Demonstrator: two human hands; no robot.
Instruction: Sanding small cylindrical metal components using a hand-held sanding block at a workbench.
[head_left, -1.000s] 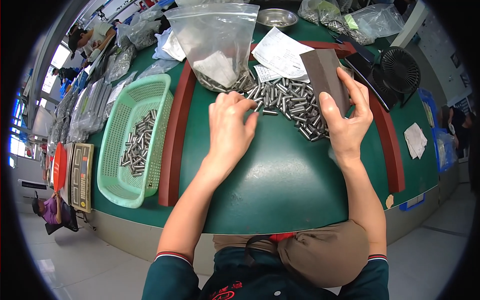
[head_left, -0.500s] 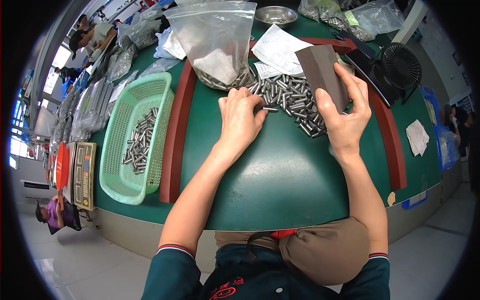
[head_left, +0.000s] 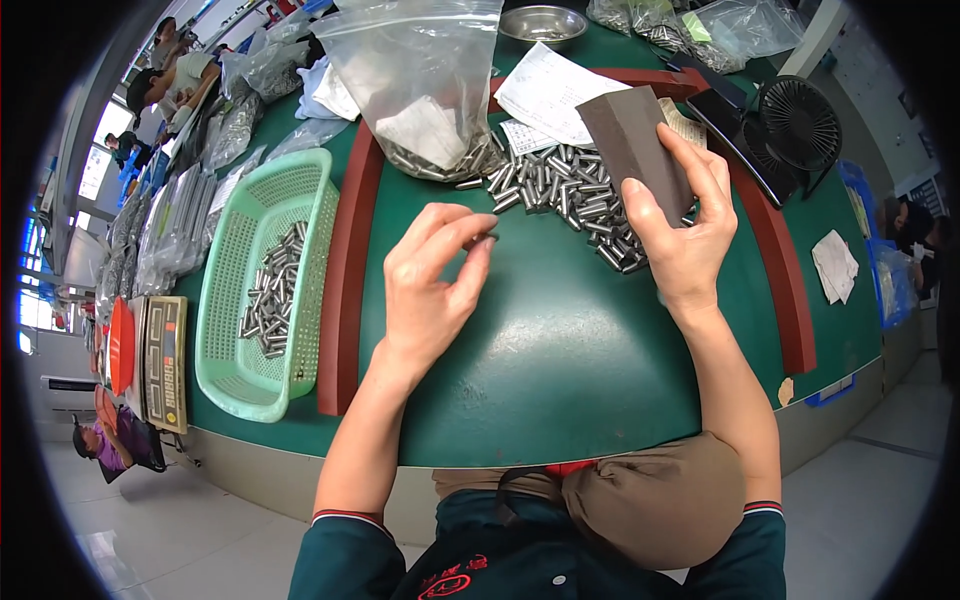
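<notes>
My right hand (head_left: 695, 225) grips a dark brown rectangular block (head_left: 632, 145) between thumb and fingers, tilted above the right side of a pile of short metal pins (head_left: 560, 190). Left of the pile, my left hand (head_left: 430, 280) is raised over the green tabletop with thumb and fingertips pinched together. A small dark end, apparently a metal pin (head_left: 490, 236), shows at those fingertips, mostly hidden. Behind the left hand stands an open clear plastic bag (head_left: 420, 75) with more pins and a white paper inside. The block and right hand cover part of the pile.
A mint-green basket (head_left: 212, 330) with pins stands left of a red-brown wooden frame (head_left: 345, 300). Papers (head_left: 550, 90), a metal bowl (head_left: 543, 27), a phone (head_left: 735, 140) and a black fan (head_left: 800, 120) lie beyond. A scale (head_left: 165, 365) and a cloth (head_left: 834, 266) sit at the sides.
My left hand has drawn back from the pile, toward me and to the left, and its fingers have curled into a pinch. The right hand still holds the block in nearly the same place.
</notes>
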